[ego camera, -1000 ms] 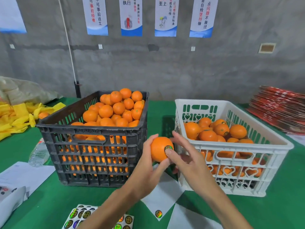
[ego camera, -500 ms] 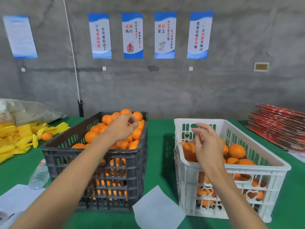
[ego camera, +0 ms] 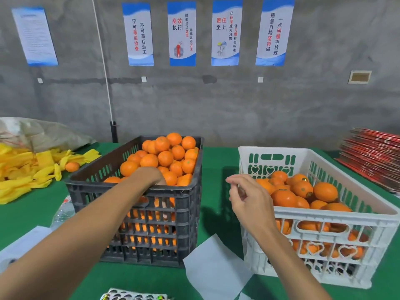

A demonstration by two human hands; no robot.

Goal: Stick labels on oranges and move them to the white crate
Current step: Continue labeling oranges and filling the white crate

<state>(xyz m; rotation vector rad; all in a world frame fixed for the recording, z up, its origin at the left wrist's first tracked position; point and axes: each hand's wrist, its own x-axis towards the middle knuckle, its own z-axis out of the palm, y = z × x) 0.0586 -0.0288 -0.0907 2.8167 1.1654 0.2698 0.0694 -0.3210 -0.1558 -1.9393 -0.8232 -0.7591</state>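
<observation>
The black crate is heaped with oranges; the left hand reaches over its near rim, fingers down among the fruit and hidden. Right of the black crate stands the white crate, part-filled with oranges, and the right hand hovers at its near left corner, fingers loosely curled. A label sheet lies before the black crate

Fruit packing workshop: concrete wall, quality posters, orange crates.
</observation>
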